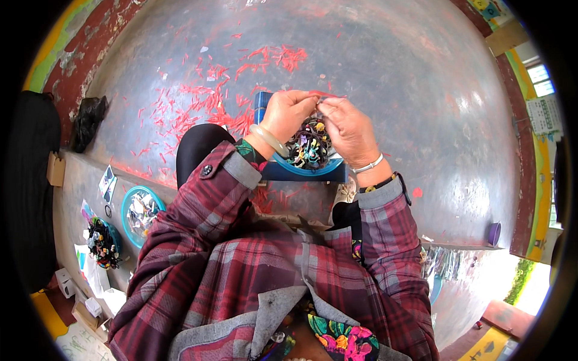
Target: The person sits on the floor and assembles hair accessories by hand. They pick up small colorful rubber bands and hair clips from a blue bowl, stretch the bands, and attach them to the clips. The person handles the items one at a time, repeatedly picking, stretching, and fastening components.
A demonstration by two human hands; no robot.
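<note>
My left hand (289, 113) and my right hand (345, 123) are raised together in front of me, fingertips pinching a thin red strip (325, 94) between them. Below them a light blue bowl (301, 169) sits on a dark blue stool (313, 173) and holds a heap of small dark rings with coloured bits (308, 146). A pale bangle is on my left wrist, and a thin bracelet and a watch on my right. My sleeves are red plaid with grey cuffs.
Red strip scraps (208, 99) litter the grey concrete floor ahead and to the left. On the ledge at my left stand another light blue bowl (127, 207) of small pieces, a pile of dark rings (102, 243), papers and small boxes. A black bag (88, 120) lies farther left. A purple cup (494, 233) stands at right.
</note>
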